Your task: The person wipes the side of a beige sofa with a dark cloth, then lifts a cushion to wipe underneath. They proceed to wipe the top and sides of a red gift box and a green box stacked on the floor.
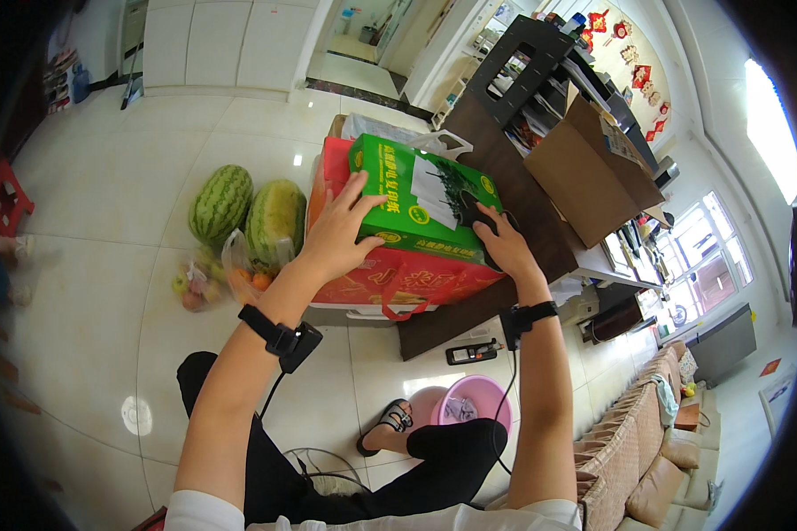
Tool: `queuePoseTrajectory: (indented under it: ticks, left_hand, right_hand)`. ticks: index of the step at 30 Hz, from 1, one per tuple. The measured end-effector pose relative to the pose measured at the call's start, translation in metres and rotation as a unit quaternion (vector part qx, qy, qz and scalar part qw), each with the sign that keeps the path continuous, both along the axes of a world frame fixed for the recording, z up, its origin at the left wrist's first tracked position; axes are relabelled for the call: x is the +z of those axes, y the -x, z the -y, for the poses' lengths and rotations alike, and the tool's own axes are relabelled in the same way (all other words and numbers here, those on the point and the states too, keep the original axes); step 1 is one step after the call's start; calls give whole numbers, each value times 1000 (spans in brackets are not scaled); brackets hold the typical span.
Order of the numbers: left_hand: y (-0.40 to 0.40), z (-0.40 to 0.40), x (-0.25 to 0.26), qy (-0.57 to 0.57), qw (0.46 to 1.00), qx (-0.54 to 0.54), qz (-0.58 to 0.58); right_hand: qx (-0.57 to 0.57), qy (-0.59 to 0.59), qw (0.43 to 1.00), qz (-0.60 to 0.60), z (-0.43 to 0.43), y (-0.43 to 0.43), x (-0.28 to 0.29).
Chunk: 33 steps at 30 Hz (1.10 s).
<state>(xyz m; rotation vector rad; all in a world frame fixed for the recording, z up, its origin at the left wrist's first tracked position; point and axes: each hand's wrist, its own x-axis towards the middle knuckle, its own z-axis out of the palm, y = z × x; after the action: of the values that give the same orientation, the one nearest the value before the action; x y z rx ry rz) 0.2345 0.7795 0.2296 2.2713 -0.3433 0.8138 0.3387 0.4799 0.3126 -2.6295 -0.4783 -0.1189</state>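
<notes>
A green printed cardboard box lies flat on top of a red carton with a ribbon handle, in front of me. My left hand rests on the green box's left edge with its fingers spread. At the box's right edge, my right hand touches a dark object lying there; what this object is, I cannot tell. Both hands seem to lie on the surfaces rather than grip them. A white plastic handle shows behind the green box.
Two watermelons, a bag of apples and a bag of oranges are on the tiled floor at left. At right, an open cardboard box stands on a dark desk. A pink basin is near my foot.
</notes>
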Motion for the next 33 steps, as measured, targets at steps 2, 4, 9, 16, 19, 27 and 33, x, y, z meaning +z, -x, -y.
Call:
queuePoseTrajectory:
  ticks: [2,4,9,16,19,27,33]
  left_hand:
    - [1,-2,-2,8,999,40,-1]
    - [1,-5,-4,28,998,53,-5]
    - [0,-4,-2,130,990,25,-40]
    - [-1,1,-8,145,989,11,-10]
    - [0,0,-10,165,986,-5,-29]
    - [1,3,-18,129,990,42,20]
    - [-1,5,-20,139,989,46,21]
  right_hand:
    - [-10,29,999,-21,7,-12,3]
    - [-24,50,998,-26,9,-24,6]
    - [-59,139,984,-91,3,-54,18]
    - [-96,262,952,-127,-13,-138,28]
    - [-66,343,927,-137,-42,-163,33]
    - [23,248,964,-91,-132,-155,34]
    - [85,258,956,-111,-198,-147,52]
